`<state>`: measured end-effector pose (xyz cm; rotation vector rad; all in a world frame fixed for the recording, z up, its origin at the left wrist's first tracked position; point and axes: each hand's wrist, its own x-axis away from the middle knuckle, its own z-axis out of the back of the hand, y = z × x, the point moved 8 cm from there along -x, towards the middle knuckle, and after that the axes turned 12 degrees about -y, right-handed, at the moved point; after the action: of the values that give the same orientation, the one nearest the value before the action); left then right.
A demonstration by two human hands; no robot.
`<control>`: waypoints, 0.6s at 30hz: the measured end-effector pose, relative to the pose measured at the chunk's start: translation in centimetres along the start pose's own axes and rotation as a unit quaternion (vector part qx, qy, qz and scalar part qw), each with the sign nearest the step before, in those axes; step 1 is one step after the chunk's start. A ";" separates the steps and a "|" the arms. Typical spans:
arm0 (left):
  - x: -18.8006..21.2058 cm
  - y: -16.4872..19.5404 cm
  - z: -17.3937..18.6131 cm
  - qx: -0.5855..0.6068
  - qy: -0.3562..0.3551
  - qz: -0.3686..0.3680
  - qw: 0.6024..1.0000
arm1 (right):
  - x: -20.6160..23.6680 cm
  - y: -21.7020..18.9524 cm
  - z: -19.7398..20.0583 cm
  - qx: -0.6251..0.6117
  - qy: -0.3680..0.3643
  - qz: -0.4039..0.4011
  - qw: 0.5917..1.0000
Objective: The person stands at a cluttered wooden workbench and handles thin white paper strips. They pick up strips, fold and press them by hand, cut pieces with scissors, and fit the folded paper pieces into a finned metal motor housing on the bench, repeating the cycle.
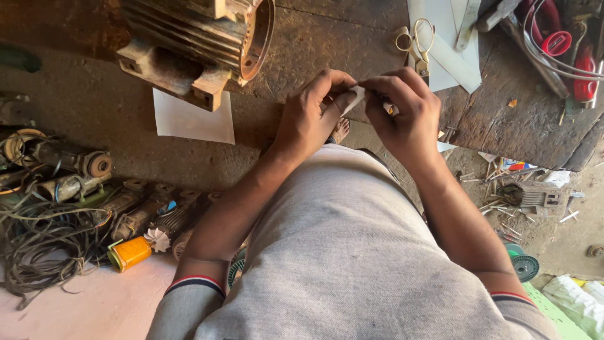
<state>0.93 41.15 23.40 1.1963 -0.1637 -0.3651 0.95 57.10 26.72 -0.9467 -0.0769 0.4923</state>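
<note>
White paper, a small folded strip (356,97), is being pinched between both hands just above the edge of the dark wooden workbench (352,44). The left hand (311,116) is gripping its near end, thumb pressing against the curled forefinger, while the right hand (406,113) is closing its thumb and fingertips on the other end, the remaining fingers curling inward. The two hands are touching at the strip, in front of the person's grey shirt. Just behind the right hand, a pair of scissors (416,44) is lying on larger white sheets (443,60). A rusty motor housing (201,41) is sitting at the bench's far left, with another white sheet (192,119) lying under its foot. Down on the floor to the left, old motor armatures (135,211) and tangled wires (44,242) are lying in a heap.
</note>
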 end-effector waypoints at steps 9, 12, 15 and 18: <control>-1.6 0.1 1.0 0.000 -0.028 -0.019 0.999 | -0.9 -1.9 0.5 0.031 -0.016 -0.005 0.999; -2.1 0.1 1.6 0.004 -0.029 -0.030 0.999 | -1.5 -2.2 0.3 0.038 -0.002 -0.030 0.999; -2.5 -0.1 2.4 0.012 -0.036 -0.045 0.998 | -2.0 -2.4 0.0 0.036 0.014 -0.045 0.998; -3.0 -0.2 3.3 0.036 -0.060 -0.090 0.993 | -2.1 -3.1 -0.4 0.096 0.022 -0.037 0.994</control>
<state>-2.92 39.23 24.59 1.2636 -0.1747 -0.5954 0.34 54.35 29.26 -0.7631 -0.0239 0.4029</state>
